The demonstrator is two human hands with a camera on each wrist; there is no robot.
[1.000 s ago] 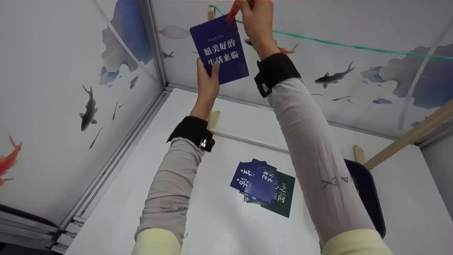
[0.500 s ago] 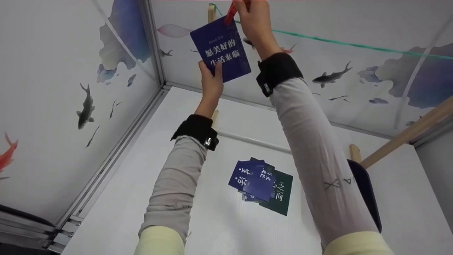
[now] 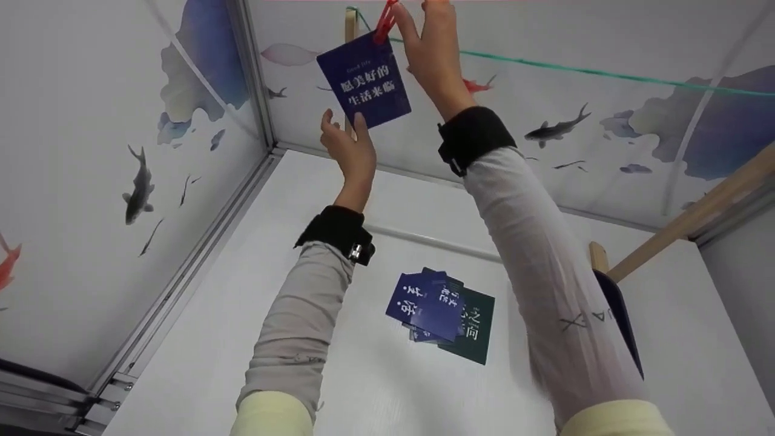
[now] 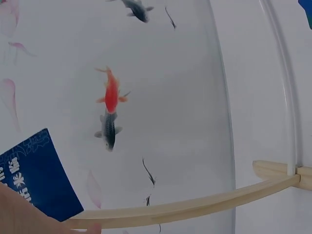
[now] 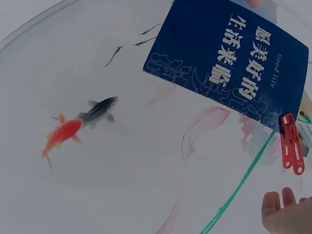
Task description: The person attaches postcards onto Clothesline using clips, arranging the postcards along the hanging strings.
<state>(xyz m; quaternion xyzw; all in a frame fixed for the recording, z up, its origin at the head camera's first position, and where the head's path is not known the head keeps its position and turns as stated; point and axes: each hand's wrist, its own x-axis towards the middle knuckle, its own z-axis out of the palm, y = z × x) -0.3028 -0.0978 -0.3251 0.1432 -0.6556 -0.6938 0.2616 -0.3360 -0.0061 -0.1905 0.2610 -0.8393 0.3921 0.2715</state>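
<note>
A blue card with white characters [image 3: 372, 82] hangs tilted from the green string [image 3: 545, 65], with a red clip [image 3: 384, 24] on its upper corner. The right wrist view shows the clip [image 5: 292, 144] biting the corner of the card [image 5: 229, 53], apart from my right hand [image 5: 287, 214]. Beside the clip, my right hand [image 3: 435, 51] has its fingers spread and holds nothing. Just below the card my left hand [image 3: 351, 145] is open, thumb near the lower edge; whether it touches is unclear. In the left wrist view the hand [image 4: 29, 214] partly covers the card [image 4: 36, 180].
Several overlapping blue and green cards [image 3: 436, 309] lie on the white table [image 3: 387, 387]. A wooden post [image 3: 350, 27] stands behind the hanging card, and another wooden bar [image 3: 684, 218] slants at the right. A dark tray [image 3: 620, 321] is partly hidden behind the right sleeve.
My right hand has let go of the red clip, which stays on the card. My left fingers have come off the card, and the hand has moved slightly down.
</note>
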